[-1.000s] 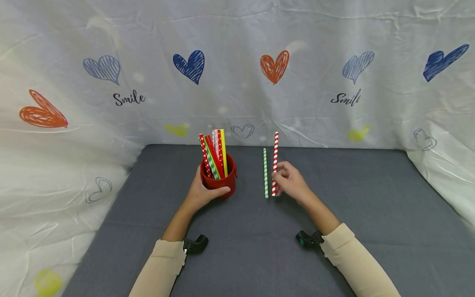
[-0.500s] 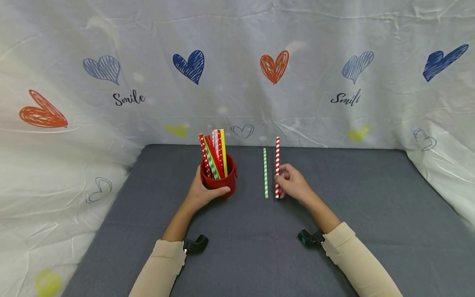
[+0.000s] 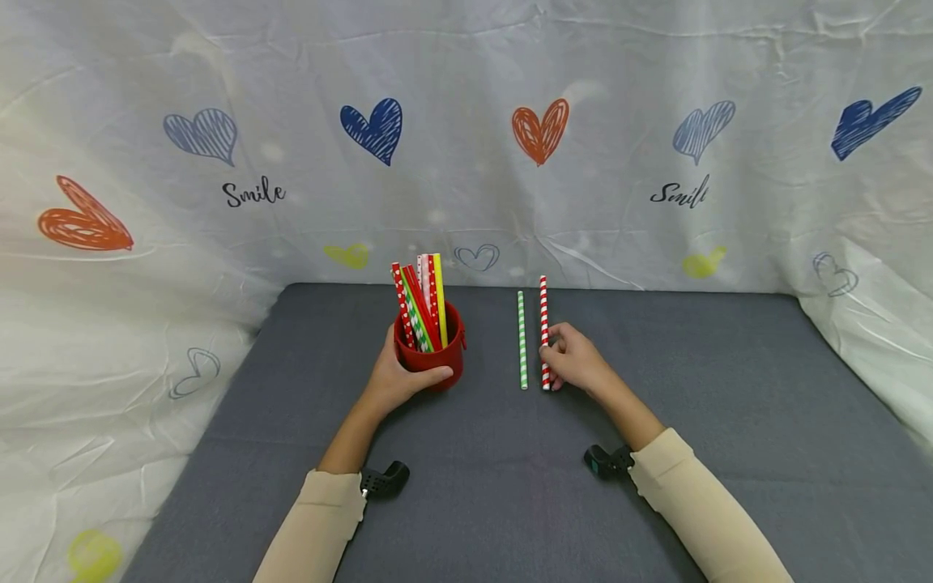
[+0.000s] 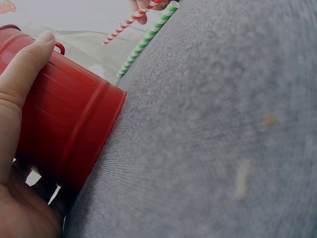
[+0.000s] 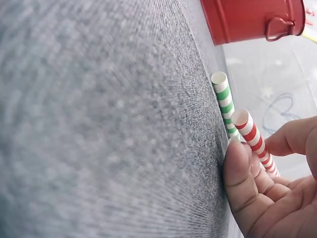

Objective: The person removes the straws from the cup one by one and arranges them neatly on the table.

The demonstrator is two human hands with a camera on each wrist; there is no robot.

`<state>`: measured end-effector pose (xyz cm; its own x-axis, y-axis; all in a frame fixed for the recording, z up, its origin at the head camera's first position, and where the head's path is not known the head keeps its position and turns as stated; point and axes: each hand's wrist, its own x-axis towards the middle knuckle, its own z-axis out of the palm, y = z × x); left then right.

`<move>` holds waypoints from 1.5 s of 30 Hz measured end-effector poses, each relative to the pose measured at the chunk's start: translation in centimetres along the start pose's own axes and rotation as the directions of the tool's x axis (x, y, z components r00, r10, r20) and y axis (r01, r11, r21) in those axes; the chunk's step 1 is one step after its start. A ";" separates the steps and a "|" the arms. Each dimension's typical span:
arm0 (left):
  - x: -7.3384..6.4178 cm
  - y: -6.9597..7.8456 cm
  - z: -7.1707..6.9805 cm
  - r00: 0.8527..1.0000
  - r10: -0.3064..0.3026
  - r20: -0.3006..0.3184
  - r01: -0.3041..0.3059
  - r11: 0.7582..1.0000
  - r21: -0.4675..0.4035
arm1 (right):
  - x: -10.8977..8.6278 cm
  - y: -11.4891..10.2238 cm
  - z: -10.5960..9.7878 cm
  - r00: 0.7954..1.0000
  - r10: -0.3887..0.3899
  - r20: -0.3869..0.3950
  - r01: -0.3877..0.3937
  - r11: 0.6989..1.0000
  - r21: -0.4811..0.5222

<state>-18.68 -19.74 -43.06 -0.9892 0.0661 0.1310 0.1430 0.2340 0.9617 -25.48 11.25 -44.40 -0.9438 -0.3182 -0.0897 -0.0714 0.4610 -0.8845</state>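
Gripping ridged bucket, pinching slender red-striped straw.

The left hand is placed left of the head view's centre, thumb stretched rightward; the right hand is held right of centre, fingers pinched. Left arm and right arm are angled inward from the bottom edge.

A red bucket and green-striped straw occupy grey cloth.

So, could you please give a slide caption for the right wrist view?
Right hand holds a red-striped straw; green-striped straw and bucket beyond.
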 end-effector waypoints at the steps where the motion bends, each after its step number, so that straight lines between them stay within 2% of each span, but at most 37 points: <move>1: 0.0 0.0 0.0 1.000 0.005 0.002 -0.005 1.000 -0.004 | 0.1 0.0 0.0 1.000 0.008 -0.001 -0.008 1.000 -0.011; 10: 0.0 0.2 0.0 1.000 0.003 -0.004 -0.003 1.000 0.005 | 0.7 -0.5 0.0 0.998 0.056 0.035 -0.052 0.993 -0.105; 19: 0.0 0.1 0.0 1.000 0.002 -0.002 -0.002 1.000 0.007 | 1.1 -0.7 0.1 0.992 0.109 0.063 -0.100 0.985 -0.140; 32: 0.0 0.0 0.0 1.000 -0.001 0.002 0.001 1.000 0.000 | 1.3 -1.2 0.2 0.993 0.095 0.069 -0.077 0.971 -0.228; 45: 0.0 0.0 0.0 1.000 -0.014 0.001 0.014 1.000 -0.008 | 1.7 -1.4 0.3 0.989 0.136 0.058 -0.113 0.948 -0.296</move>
<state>-18.71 -19.77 -43.04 -0.9911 0.0634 0.1172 0.1287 0.2275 0.9652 -26.85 9.84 -43.43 -0.9244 -0.3001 -0.2353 -0.0568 0.7186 -0.6931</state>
